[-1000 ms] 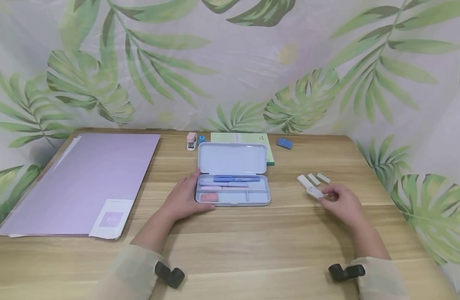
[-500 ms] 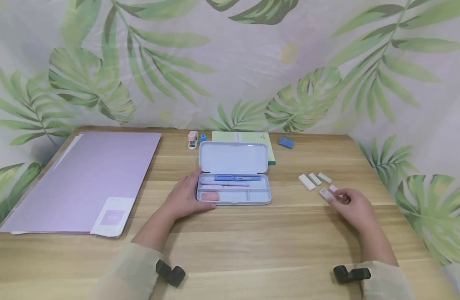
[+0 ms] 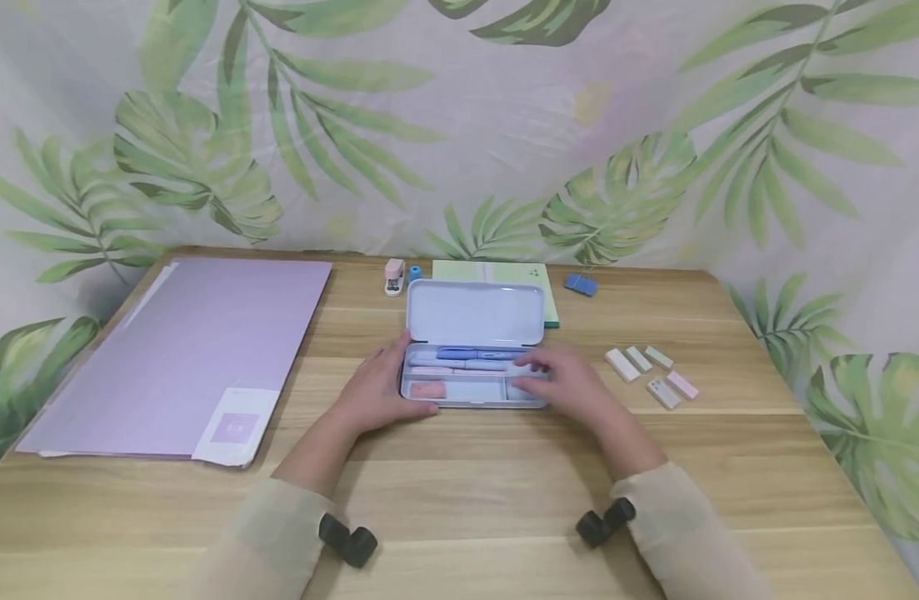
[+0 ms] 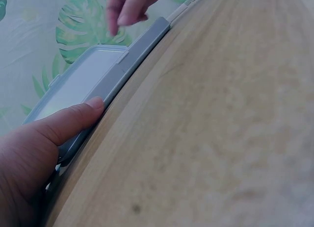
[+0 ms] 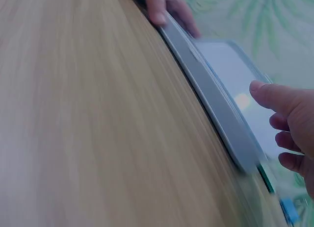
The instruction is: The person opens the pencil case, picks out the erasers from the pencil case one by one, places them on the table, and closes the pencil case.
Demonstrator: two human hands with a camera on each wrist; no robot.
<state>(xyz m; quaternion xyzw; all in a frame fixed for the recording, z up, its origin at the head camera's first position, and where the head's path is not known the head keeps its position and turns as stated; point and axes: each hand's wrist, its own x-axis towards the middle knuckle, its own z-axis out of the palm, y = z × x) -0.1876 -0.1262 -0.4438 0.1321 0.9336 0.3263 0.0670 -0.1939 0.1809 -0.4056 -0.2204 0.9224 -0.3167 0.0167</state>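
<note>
A pale blue pencil case [image 3: 459, 402] stands with its lid up in the middle of the table. Blue and pink pens [image 3: 474, 354] fill its back compartment, and a pink eraser [image 3: 427, 389] lies at the front left. My left hand [image 3: 372, 387] holds the case's left end, its thumb [image 4: 73, 120] along the front wall. Over the right end hovers my right hand [image 3: 567, 383], fingers loosely bent and nothing between them; in the right wrist view its thumb [image 5: 274, 95] is apart from the fingers. It partly hides the small right compartment.
Several small eraser-like blocks [image 3: 663, 392] in white, green, grey and pink lie to the right. Behind the case are a green notebook [image 3: 552, 312], a pink stapler [image 3: 394, 277], a small blue item [image 3: 415, 273] and a blue binder clip [image 3: 581, 284]. A purple folder [image 3: 197, 350] covers the left.
My right hand has let go of the small blocks, now side by side near the others, and moved left over the pencil case. My left hand stays on the case.
</note>
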